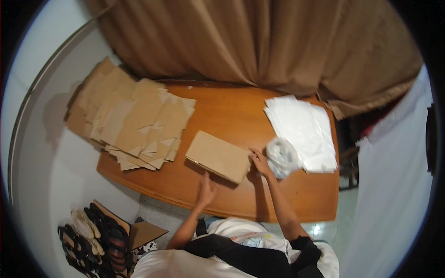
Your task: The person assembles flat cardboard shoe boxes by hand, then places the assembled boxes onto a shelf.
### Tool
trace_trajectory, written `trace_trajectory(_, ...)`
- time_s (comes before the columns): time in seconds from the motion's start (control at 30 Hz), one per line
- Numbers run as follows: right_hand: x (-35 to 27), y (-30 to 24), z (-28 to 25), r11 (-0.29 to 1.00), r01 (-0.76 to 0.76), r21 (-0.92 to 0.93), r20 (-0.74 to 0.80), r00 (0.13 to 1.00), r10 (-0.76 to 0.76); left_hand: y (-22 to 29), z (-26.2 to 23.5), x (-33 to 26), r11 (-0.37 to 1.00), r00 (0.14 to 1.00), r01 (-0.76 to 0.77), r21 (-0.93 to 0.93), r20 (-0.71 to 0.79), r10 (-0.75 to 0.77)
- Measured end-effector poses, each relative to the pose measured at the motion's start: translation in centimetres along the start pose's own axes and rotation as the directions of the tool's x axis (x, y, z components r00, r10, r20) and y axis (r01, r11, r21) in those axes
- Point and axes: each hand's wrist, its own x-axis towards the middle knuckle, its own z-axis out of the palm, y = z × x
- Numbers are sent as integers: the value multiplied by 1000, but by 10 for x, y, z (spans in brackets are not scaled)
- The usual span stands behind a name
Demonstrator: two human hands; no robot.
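Cardboard box [219,156] mid-tabletop [227,104]. I see right hand [260,163] against box's 3 o'clock end, left hand [208,189] near 7 o'clock edge; each grip apart, unclamped. One-sided push could skid box; rightward swing could bump clear plastic bundle [282,156].

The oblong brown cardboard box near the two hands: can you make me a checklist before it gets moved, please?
1. Top of the oblong brown cardboard box covered: ok, no opening shows there.
2. Right bare hand at the box: ok, its fingers are at the right end.
3. Left bare hand touching the box: cannot tell, it is just below the near long side.
4. Round, whitish, see-through object apart from the box: ok, it is off to the right.
5. Big pile of flat brown cardboard pieces tidy: not ok, edges stick out unevenly.
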Motion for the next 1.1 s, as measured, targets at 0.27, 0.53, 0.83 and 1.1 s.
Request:
trace_trajectory(0.27,-12,19,42,997,69,33,417,906,-76,8,23,-53,948,948,219,233,180,-263)
trace_trajectory(0.53,-18,-104,117,948,122,296,489,832,-260,39,-76,-66,986,983,162,22,-93,-160)
trace_trajectory(0.83,-33,-226,155,884,444,148,459,761,-459,109,-144,-82,983,913,119,-138,-373,-163)
trace_trajectory(1.1,-93,-390,207,603,691,398,221,566,-794,193,-300,-131,965,725,-51,257,-655,213)
